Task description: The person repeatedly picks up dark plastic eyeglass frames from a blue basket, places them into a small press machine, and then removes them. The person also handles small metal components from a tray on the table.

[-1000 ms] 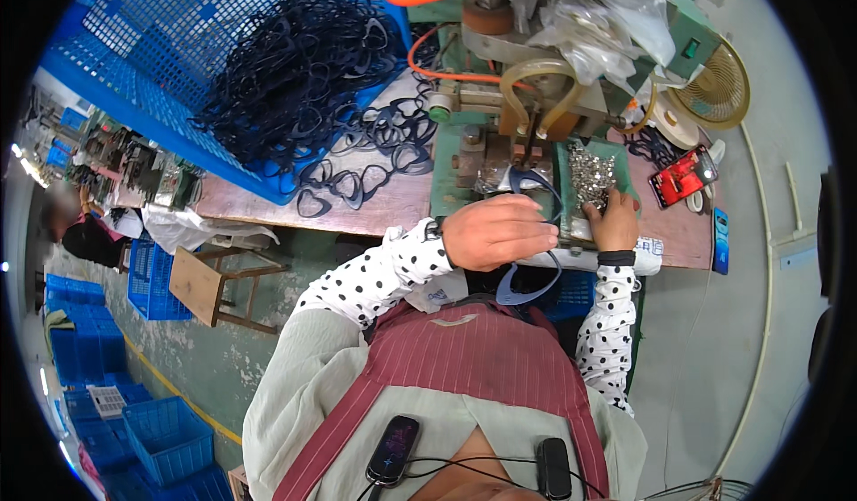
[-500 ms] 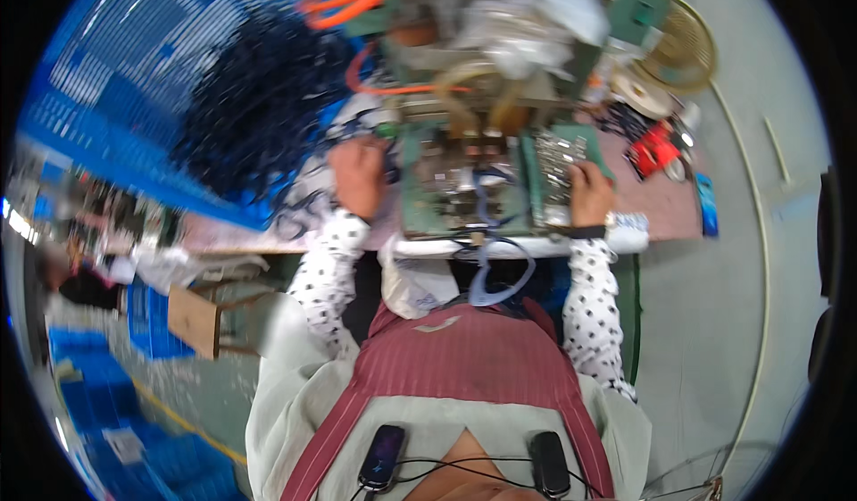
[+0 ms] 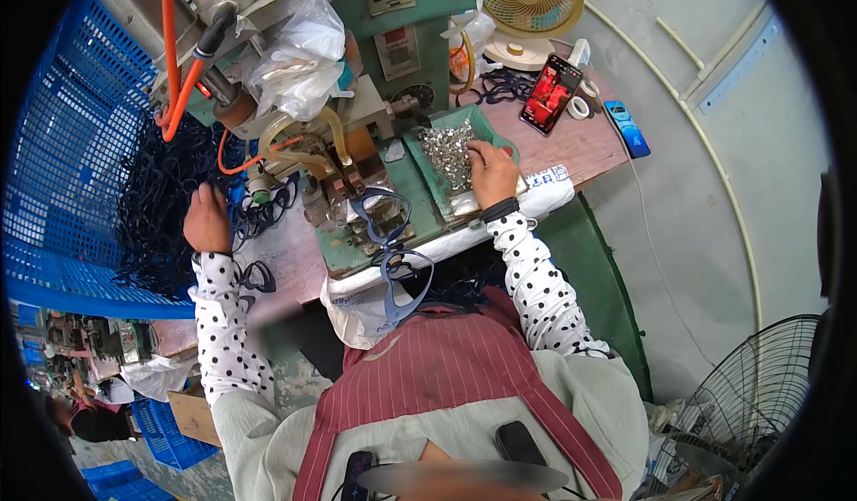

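Far left: a blue mesh basket (image 3: 54, 162) contains a heap of dark loop-shaped pieces (image 3: 161, 207). The left hand (image 3: 207, 222) is positioned at the right side of this heap, fingers curled inward; whether it grips a piece cannot be determined. Right of it, loose dark loops (image 3: 259, 276) lie on the table (image 3: 290, 251).

Centre: 1 blue frame (image 3: 390, 256) with 2 joined loops is located at the press (image 3: 344, 253); its upper loop lies over the press base and its lower loop hangs past the front edge.

Right: a green tray (image 3: 486, 124) holds small shiny metal parts (image 3: 446, 149). The right hand (image 3: 494, 175) is at the tray's right side, fingers bent, fingertips beside the parts; any grasped part is hidden. Farther right: 1 phone (image 3: 551, 95) with a red display.
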Demonstrator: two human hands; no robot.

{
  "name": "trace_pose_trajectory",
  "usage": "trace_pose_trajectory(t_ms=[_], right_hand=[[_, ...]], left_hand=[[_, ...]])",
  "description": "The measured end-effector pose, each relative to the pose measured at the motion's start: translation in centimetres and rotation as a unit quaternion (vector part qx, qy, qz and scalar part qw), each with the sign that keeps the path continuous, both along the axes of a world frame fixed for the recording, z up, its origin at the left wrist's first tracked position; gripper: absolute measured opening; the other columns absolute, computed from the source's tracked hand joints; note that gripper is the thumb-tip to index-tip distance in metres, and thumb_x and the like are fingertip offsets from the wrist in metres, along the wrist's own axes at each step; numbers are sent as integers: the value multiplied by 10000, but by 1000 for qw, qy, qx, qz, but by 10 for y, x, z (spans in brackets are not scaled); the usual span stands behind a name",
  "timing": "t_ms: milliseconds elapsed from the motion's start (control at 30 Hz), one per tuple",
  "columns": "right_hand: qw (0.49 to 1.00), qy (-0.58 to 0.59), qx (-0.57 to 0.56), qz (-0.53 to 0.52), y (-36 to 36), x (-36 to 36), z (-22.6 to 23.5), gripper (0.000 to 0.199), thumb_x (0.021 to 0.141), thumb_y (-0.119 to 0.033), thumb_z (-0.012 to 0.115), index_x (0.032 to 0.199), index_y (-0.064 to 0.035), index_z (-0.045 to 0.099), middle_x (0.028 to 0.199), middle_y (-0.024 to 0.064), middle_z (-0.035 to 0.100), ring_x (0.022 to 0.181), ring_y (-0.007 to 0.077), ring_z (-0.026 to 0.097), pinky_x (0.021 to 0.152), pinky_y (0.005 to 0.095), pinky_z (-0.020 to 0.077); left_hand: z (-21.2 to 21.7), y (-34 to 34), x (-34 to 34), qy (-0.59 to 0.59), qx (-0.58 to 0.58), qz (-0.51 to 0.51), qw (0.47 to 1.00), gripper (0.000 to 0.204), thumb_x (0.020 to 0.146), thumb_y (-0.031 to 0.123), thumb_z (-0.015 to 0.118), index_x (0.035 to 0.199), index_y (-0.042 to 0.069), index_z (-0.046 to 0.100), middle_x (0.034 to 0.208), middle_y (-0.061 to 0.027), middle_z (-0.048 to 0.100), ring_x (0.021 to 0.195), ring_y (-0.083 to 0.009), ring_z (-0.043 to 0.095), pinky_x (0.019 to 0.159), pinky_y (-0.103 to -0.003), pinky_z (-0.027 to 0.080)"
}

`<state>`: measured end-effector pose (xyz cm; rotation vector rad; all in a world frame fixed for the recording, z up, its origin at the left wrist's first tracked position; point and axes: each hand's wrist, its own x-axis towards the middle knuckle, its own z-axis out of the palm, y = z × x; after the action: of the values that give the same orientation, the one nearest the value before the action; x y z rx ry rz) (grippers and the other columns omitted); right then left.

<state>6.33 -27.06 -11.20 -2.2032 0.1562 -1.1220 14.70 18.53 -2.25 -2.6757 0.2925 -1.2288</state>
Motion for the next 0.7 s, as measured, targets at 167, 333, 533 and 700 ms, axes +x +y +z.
trace_pose_trajectory(t_ms=[167,333,533,700], right_hand=[[999,20,-39,19,4,-1,10,94,774,-103,709,863,-133,716,836,62,690,802,267,619,743,374,456],[994,37,51,89,19,-4,32,110,760,-82,714,856,-129,740,861,52,706,777,243,616,726,356,469],[950,86,152,259,66,-32,109,161,770,-40,689,913,-79,752,853,79,709,746,178,604,662,298,478],[904,147,252,313,93,-31,111,297,733,-85,738,1020,-53,671,818,50,717,602,96,530,561,249,435]], left_hand=[[-98,76,-26,277,176,119,937,80,884,208,535,955,182,562,738,-89,640,537,-263,650,434,-413,488],[-66,47,-38,97,-46,110,988,123,909,191,497,982,166,593,787,-123,662,571,-319,645,467,-477,481],[-63,47,-17,320,69,69,943,149,828,124,556,938,142,656,678,-139,668,669,-348,681,572,-455,533],[18,49,-27,-9,-329,55,943,172,895,256,615,910,84,612,805,-170,689,714,-318,681,600,-379,523]])
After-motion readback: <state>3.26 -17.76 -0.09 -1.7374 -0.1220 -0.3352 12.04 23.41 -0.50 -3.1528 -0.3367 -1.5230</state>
